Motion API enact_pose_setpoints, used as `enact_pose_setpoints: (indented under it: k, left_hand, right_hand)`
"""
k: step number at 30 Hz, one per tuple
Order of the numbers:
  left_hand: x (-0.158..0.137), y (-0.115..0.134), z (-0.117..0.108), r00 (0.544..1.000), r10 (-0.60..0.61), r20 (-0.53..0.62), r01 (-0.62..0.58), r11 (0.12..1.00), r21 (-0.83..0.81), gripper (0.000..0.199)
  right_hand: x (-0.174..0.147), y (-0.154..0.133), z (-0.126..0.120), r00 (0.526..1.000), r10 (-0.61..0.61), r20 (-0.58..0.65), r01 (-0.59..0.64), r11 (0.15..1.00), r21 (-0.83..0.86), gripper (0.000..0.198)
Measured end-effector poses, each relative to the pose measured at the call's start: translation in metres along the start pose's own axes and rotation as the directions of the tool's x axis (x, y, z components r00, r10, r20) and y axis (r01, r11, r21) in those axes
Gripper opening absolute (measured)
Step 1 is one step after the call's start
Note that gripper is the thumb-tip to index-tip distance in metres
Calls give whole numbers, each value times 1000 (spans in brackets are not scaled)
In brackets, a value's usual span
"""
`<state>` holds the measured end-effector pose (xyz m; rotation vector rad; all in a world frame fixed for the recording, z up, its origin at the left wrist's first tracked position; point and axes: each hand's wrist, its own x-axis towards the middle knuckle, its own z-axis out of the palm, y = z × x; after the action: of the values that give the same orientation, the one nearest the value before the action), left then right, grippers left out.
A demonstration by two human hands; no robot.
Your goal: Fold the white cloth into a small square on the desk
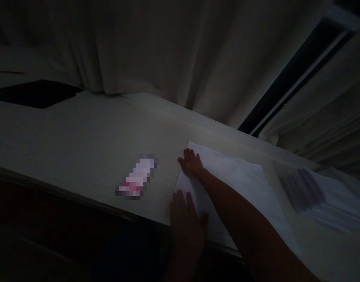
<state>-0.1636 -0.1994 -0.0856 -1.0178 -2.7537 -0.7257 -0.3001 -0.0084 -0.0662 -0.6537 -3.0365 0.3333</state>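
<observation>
A white sheet of paper (241,180) lies flat on a pale wooden desk (88,137) in dim light. My right hand (191,162) rests palm down on the sheet's far left corner, fingers spread. My left hand (186,223) lies flat on the sheet's near left corner at the desk's front edge. Neither hand grips anything. A small blurred white and pink object (137,178) lies on the desk to the left of the paper, apart from both hands.
A clear plastic sleeve with printed pages (318,196) lies to the right of the sheet. A dark flat object (35,94) sits at the far left of the desk. Pale curtains (156,51) hang behind the desk, with a dark window frame (294,78) at the right.
</observation>
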Motion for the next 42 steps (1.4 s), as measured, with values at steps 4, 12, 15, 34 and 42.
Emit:
enact_pose_setpoints:
  k: [4,12,15,34,42]
  left_hand:
    - [0,-1,1,1000,-17,22,17,999,-30,79]
    - [-3,-3,6,999,-44,27,46,997,-70,80]
    - [-3,-3,5,998,-42,55,44,998,-47,81]
    - [4,10,-23,992,2,129,-38,960,279,65]
    - [-1,17,-19,997,79,24,-81,892,445,81]
  right_hand:
    - [28,8,-1,1000,22,8,-22,1000,-8,85]
    - [67,22,-2,999,44,-1,-44,999,-4,88]
    - [72,24,1,999,46,-27,-47,999,-10,88]
    - [-199,-8,18,982,-146,-117,141,989,-46,64]
    - [-333,148,-18,940,300,-160,-312,949,-54,68]
